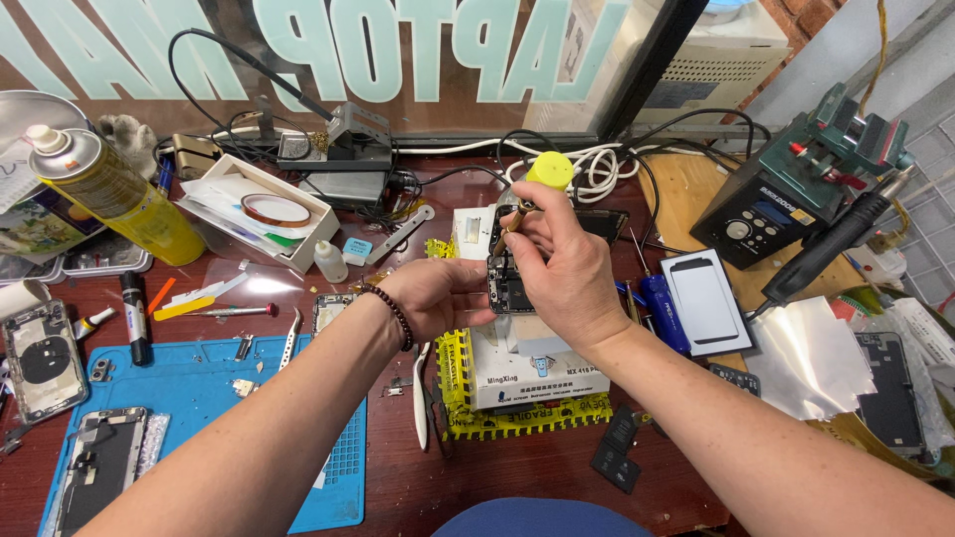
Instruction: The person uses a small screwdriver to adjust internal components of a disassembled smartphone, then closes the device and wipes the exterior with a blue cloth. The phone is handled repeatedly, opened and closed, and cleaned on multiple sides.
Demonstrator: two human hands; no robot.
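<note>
A: Scanning from the left: a yellow spray can (119, 194) lies tilted at the bench edge, and a blue work mat (199, 398) carries two opened phone bodies. Where is the work piece?

B: Centre of the bench, raised above a white box (532, 373) wrapped in yellow tape. The left hand (438, 296) grasps the opened phone (509, 278) by its lower left edge. The right hand (557, 264) is closed around a yellow-capped screwdriver (532, 194), tip down into the chassis.

A: Handling properties?

B: Judged light and rigid, but fragile: exposed boards and connectors. Grip the frame edges only, never the internals.

A: Orientation?

B: Long axis runs away from the person, toward the window; open side faces up. The screwdriver stands nearly upright, cap tilted away.

A: Further right?

B: A dark control station (771, 214) and a black handpiece (836, 244).
</note>
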